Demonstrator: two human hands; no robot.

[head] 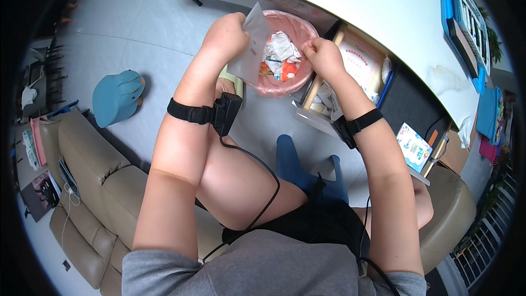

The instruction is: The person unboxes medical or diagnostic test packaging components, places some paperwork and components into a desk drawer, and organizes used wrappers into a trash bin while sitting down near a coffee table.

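My left hand (227,36) is closed around the edge of a thin, greyish translucent sheet or flat pouch (251,51), which bears small print. The sheet hangs over the left rim of a round trash bin (273,88) lined with pink plastic. Crumpled white tissue (282,47) and red-orange wrappers (289,70) lie inside the bin. At the bin's right rim, my right hand (324,57) has its thumb and fingertips drawn together. Whether they pinch the liner or something small is unclear.
An open drawer (314,119) with papers and plastic packets sits right of the bin, under a white marble-look tabletop (370,12). A second open drawer holds a printed box (414,147). A blue stool (312,176) stands between my legs, and a blue animal-shaped seat (117,98) at left.
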